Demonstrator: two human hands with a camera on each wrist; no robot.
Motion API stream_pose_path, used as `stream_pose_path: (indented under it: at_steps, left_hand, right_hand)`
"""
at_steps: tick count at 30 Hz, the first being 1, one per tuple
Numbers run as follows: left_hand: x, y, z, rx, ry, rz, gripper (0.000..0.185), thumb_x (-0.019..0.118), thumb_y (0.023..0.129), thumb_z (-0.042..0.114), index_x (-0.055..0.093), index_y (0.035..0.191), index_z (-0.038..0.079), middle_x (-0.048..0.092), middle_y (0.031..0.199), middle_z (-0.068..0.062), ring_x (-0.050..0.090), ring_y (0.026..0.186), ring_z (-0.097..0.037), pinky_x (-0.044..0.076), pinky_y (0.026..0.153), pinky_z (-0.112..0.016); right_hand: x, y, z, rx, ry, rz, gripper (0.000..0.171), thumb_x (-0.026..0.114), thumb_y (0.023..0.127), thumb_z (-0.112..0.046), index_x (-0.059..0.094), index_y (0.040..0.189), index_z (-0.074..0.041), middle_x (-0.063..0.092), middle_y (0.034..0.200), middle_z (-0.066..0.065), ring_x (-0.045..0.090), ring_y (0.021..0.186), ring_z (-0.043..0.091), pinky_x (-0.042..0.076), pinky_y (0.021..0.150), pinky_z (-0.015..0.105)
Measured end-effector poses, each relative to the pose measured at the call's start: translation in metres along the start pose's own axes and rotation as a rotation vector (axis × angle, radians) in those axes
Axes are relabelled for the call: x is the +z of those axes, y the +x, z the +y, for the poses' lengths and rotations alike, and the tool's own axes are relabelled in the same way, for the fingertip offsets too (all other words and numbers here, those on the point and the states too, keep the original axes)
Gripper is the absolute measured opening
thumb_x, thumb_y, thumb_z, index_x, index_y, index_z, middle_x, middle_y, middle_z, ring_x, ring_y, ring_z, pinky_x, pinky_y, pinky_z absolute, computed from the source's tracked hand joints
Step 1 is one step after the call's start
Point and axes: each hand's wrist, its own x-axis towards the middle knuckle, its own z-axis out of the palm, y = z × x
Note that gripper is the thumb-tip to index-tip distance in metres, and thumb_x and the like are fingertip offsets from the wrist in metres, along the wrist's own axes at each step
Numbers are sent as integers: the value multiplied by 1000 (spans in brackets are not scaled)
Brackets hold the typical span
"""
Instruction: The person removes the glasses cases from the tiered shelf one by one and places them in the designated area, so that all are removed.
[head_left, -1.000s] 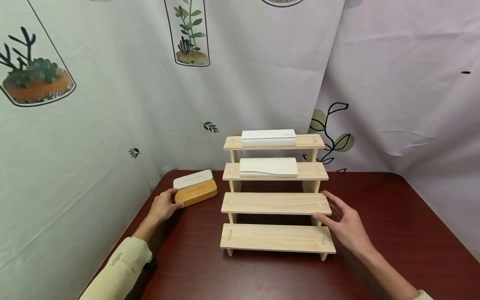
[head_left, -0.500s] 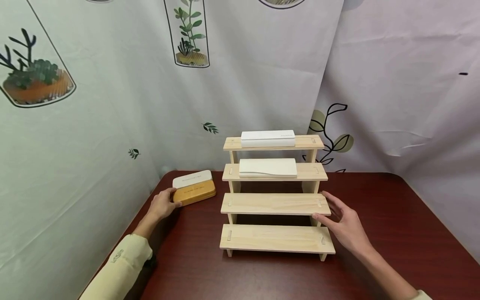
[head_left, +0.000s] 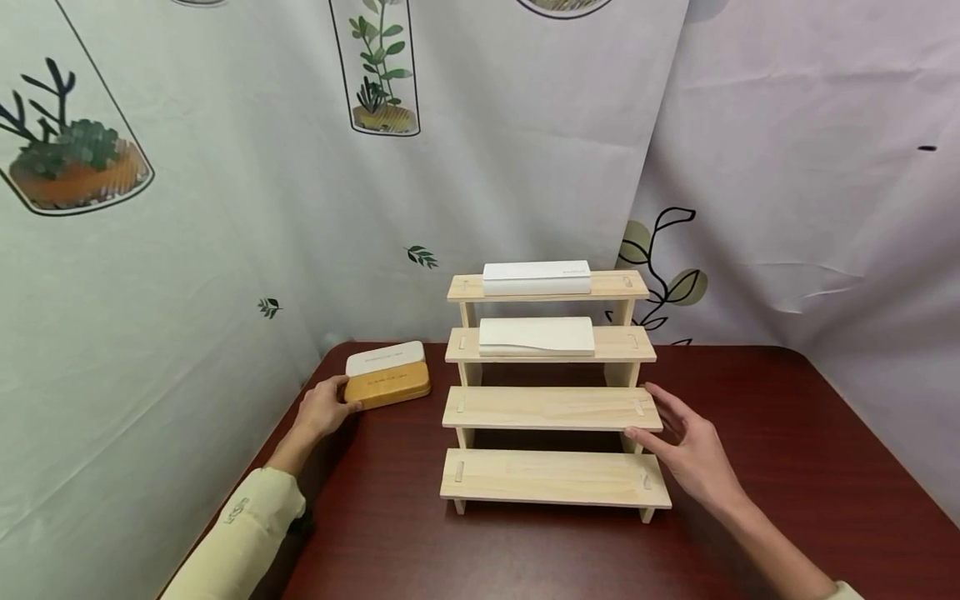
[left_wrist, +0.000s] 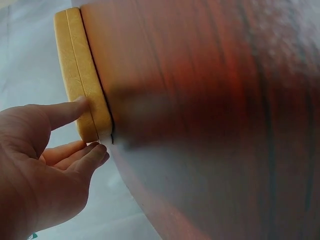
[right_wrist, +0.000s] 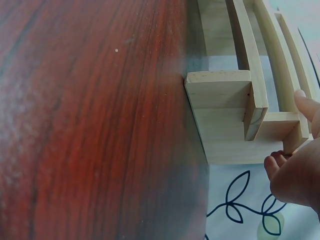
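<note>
At the far left corner of the bench (head_left: 360,542), a yellow case (head_left: 387,386) lies flat, its left end between the thumb and fingers of the left hand (head_left: 321,408). The thumb touches its near side while the other fingers bend round the end, pinching it lightly. A white case (head_left: 386,358) lies along its far side, touching.

Near the middle of the bench's far edge stands a four-tier wooden rack (head_left: 555,479). The right hand (head_left: 701,462) holds the right end of its second-lowest tier, thumb at the front corner, fingers at the back. The top tier carries a long white box (head_left: 537,285); the tier below it, a cream flap case (head_left: 536,336). All four containers are closed, so their contents are hidden.

The left wrist view shows a seam (left_wrist: 78,65) along the yellow case's side. The right wrist view shows the rack's end panel (right_wrist: 222,130) standing on the bench, while the head view shows lettering on the lids, too small to read.
</note>
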Motion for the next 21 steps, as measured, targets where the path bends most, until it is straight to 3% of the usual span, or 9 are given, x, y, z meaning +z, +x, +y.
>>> stream_pose_path:
  at_steps: [21]
  left_hand:
    - [-8,-11,-13,-35,-141,76,74,70,93,31,36,148,-6,44,146,-28,46,128,-45,36,105,-61]
  right_hand:
    - [-1,0,-1,18,41,-13,78,79,87,-28,38,153,-14,52,143,20,54,125,33,43,87,4]
